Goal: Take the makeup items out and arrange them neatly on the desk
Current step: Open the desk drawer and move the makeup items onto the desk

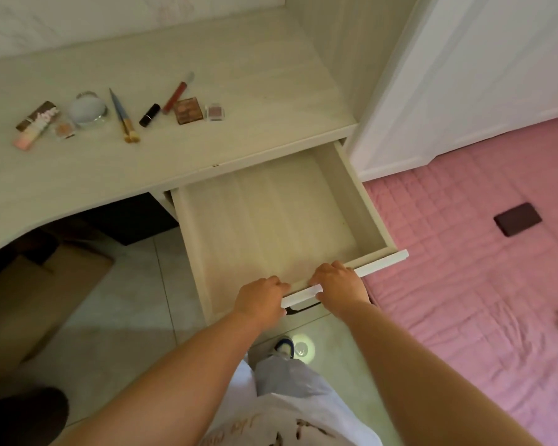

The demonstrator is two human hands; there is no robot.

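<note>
My left hand and right hand both grip the drawer front; makeup lies at ten o'clock on the table, labels unreadable.

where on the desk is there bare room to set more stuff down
The desk is bare right of the small clear pot, up to the side panel, and along its front edge above the open drawer. It is crowded at the left, from the long palette to the square palette.
</note>
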